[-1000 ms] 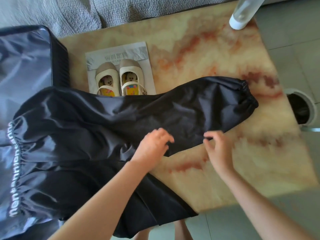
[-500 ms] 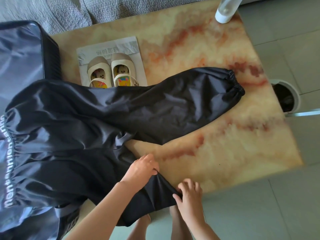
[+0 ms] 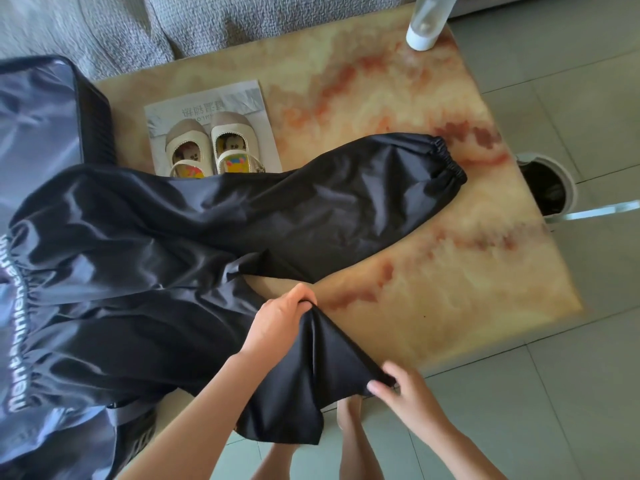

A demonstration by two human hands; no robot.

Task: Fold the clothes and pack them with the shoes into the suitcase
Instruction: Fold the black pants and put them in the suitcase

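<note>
Marbled table (image 3: 433,289) under trousers (image 3: 173,254), booklet (image 3: 242,98), bottle (image 3: 424,26)

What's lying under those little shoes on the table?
A printed paper sheet lies under the shoes, on the marble table. Its near edge and the shoes' heels are covered by the black trousers.

Blk trousers (image 3: 173,237) spread out, waistband over suitcase (image 3: 38,133), leg covering cream shoes' (image 3: 225,140) heels

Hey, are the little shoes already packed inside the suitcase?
No, the shoes stand on a paper sheet on the table, beside the suitcase and not in it.
</note>
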